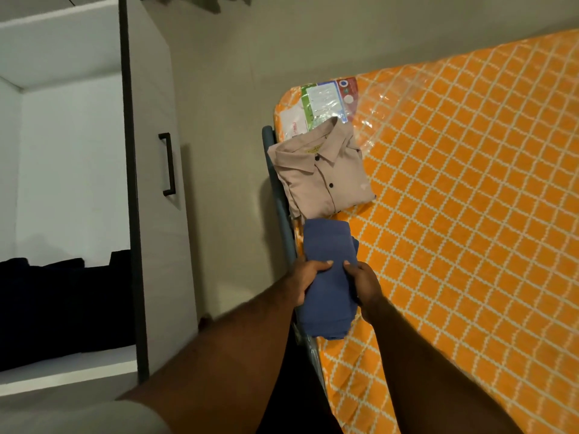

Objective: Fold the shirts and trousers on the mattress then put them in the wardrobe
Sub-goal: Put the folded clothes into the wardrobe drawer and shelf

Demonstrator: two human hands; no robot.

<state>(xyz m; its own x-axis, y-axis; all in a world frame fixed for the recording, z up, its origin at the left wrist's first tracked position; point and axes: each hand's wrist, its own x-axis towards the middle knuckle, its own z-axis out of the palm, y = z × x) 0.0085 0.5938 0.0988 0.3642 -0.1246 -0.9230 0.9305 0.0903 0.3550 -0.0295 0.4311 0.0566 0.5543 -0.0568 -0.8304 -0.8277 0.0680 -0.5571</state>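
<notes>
Both your hands have hold of the folded blue cloth garment (329,242). Your left hand (305,280) grips its left edge and your right hand (365,285) grips its right edge. Each thumb lies on top of the cloth and the fingers curl round the side, so both hands are closed on it, with the middle of the fold showing between them.

The garment sits over the left edge of the orange mattress (470,214), which has a white lattice print and a clear plastic wrap. You cannot tell whether the garment rests on the mattress or is lifted off it.

Just beyond your grip, touching or nearly touching the far end of the blue garment, lies a folded beige button-up shirt (322,173) with dark buttons, collar away from you. Past that, under the plastic, is a printed paper label (319,104).

To the left of your grip runs the grey-blue metal bed rail (277,189). Well apart on the left stands the open white wardrobe (69,136), its pale door (153,89) with a black bar handle (167,164) swung towards you, and a pile of dark clothes (62,302) on its shelf.
</notes>
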